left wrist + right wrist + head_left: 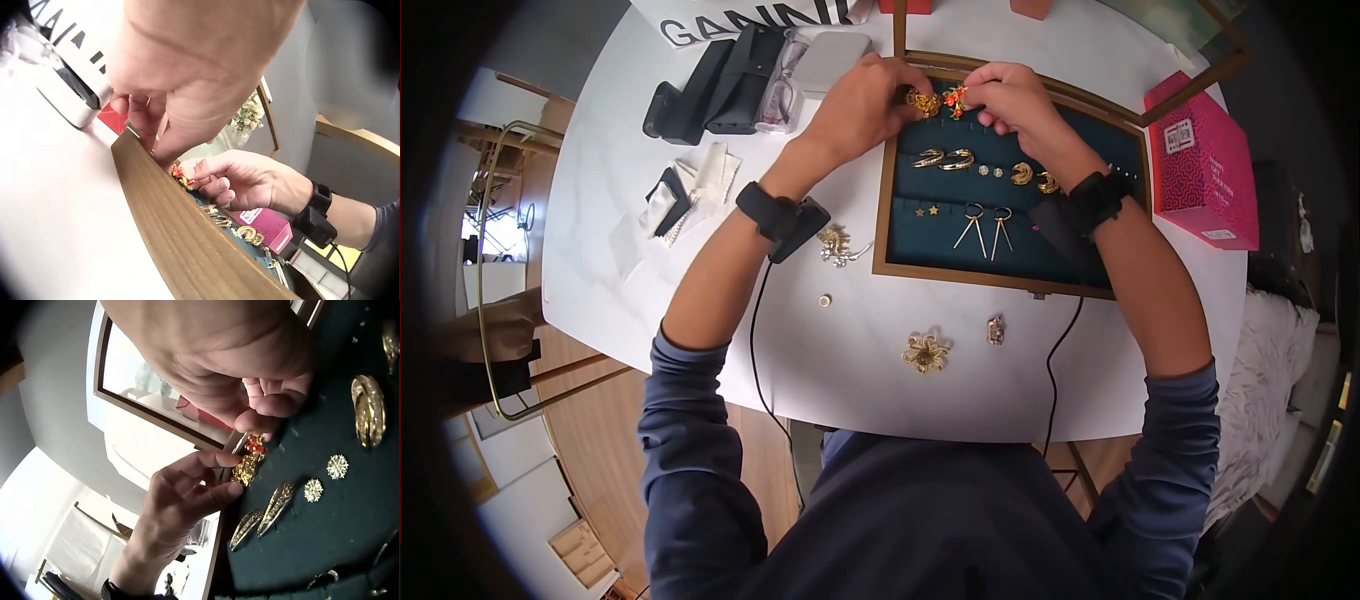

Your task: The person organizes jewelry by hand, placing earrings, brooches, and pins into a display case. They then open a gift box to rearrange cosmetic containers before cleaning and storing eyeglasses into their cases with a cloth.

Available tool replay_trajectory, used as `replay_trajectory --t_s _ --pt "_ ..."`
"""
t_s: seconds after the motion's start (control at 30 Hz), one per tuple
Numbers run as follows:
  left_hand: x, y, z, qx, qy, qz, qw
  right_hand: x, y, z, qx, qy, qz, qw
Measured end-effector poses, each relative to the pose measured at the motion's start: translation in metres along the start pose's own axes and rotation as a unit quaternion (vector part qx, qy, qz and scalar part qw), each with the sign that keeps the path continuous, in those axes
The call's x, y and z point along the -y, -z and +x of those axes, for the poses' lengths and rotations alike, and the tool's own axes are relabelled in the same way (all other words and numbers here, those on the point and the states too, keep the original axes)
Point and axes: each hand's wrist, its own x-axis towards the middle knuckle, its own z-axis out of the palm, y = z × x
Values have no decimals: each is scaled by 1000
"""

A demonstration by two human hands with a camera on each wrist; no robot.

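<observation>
My left hand (862, 108) pinches an openwork gold earring-like ornament (245, 470) between thumb and fingers at the far left corner of a jewelry box (960, 281). Right beside it, my right hand (1012, 100) pinches a red-and-gold ornament (955, 98) by its right side. Both ornaments sit close over the box's dark green lining, nearly meeting. Nearer me in the box are gold hoop earrings (957, 159), sparkling studs (337, 467), star studs (933, 210) and long bar earrings (1002, 232). My right wrist and its camera hide part of the right side.
The box's framed glass lid (1196, 94) stands raised behind. A pink box (1200, 170) is to the right. Brooches, including a gold flower (926, 352), lie in front. Glasses (780, 100), dark cases (743, 80) and cloths (700, 185) are at left.
</observation>
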Motion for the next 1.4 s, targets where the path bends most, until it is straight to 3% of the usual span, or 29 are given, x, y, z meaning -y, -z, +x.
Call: replay_trajectory --t_s 0.23,0.63,0.83,1.13,1.23,1.4 --pt "0 -2 0 -6 6 -1 1000 3 -5 -5 -32 28 -101 994" --pt "-4 -3 -2 -17 12 -29 999 -2 -4 -5 -66 41 -124 989" --pt "-14 5 -2 -5 21 -68 997 2 -2 -8 -52 23 -144 988" --pt "-8 24 -10 -51 36 -48 997 9 12 -13 -31 13 -124 992" --pt "-8 17 -10 -59 -2 -41 997 9 7 -12 -6 -17 -114 993" --pt "-18 17 -12 -48 28 -47 997 10 -2 -7 -1 -21 -128 992"
